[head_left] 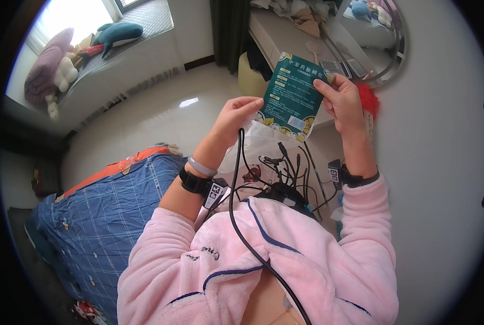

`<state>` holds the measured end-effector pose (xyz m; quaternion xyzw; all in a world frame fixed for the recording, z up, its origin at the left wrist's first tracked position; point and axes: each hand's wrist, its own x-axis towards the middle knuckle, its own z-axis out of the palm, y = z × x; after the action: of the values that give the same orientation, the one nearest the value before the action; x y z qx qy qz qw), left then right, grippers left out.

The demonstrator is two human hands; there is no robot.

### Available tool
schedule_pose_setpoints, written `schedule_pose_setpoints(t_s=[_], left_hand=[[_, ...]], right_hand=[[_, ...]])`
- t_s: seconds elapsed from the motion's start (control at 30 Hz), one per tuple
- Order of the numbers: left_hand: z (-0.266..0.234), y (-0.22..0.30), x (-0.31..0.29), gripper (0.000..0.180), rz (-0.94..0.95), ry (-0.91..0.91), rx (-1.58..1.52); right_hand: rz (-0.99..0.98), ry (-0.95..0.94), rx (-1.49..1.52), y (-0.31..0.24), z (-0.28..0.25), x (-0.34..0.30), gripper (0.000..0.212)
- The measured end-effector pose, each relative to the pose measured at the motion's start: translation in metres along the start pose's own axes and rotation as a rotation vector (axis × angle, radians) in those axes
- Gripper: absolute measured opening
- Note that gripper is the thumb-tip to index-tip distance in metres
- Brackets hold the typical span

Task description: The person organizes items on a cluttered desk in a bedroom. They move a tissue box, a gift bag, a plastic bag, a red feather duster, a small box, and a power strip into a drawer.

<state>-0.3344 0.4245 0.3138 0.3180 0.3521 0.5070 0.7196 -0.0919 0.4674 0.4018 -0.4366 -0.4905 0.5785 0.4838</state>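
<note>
Between left hand (236,117) and right hand (341,102), both pinching it, is a green lemon-print packet (293,96). Translucent plastic (261,142) and black cables (283,190) crowd beneath.

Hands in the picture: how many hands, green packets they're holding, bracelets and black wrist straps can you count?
Hands, left hand and right hand: 2
Green packet: 1
Pale bracelet: 1
Black wrist straps: 2
Total: 6

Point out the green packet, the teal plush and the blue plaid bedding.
Green packet (293,96), head view: middle of its printed face.
Teal plush (119,33), head view: its body.
Blue plaid bedding (112,211), head view: its top.
</note>
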Motion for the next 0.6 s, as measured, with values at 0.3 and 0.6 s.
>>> schedule_pose_setpoints(t_s=[0.3, 0.6], left_hand=[[0.008, -0.001, 0.0, 0.027, 0.095, -0.003, 0.22], [0.012, -0.001, 0.001, 0.025, 0.137, -0.003, 0.268]], right_hand=[[-0.016, 0.035, -0.02, 0.006, -0.008, -0.002, 0.011], [-0.019, 0.046, -0.027, 0.006, -0.01, -0.003, 0.01]])
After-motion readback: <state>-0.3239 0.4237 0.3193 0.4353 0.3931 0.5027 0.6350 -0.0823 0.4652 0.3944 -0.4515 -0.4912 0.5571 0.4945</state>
